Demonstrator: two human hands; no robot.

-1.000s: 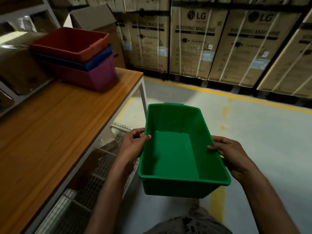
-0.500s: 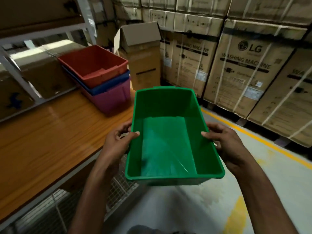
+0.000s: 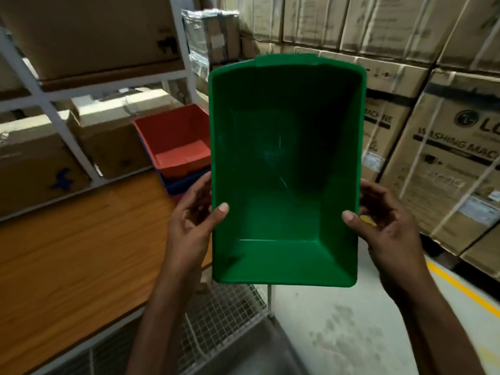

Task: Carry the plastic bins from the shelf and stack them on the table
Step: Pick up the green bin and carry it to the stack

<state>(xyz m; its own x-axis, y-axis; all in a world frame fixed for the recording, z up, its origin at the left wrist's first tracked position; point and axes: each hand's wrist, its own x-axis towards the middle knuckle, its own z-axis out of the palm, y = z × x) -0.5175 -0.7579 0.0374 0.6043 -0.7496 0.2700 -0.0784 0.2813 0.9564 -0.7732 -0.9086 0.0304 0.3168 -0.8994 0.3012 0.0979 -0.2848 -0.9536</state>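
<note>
I hold an empty green plastic bin (image 3: 284,169) up in front of me, tilted so its open side faces me. My left hand (image 3: 193,223) grips its left wall with the thumb inside, and my right hand (image 3: 384,223) grips its right wall the same way. Behind the bin's left edge a stack of bins stands on the wooden table (image 3: 67,253): a red bin (image 3: 173,139) on top and a blue bin (image 3: 176,184) under it. The green bin hides the right part of the stack.
A white metal shelf frame (image 3: 65,125) with cardboard boxes (image 3: 89,33) stands behind the table. Large washing machine cartons (image 3: 446,163) line the right side. A wire mesh rack (image 3: 221,315) sits under the table edge. Grey floor with a yellow line (image 3: 460,288) lies at right.
I have raised the green bin higher and tilted it further toward me. It has come closer to the stack and now covers the stack's right side. Both hands keep their grip.
</note>
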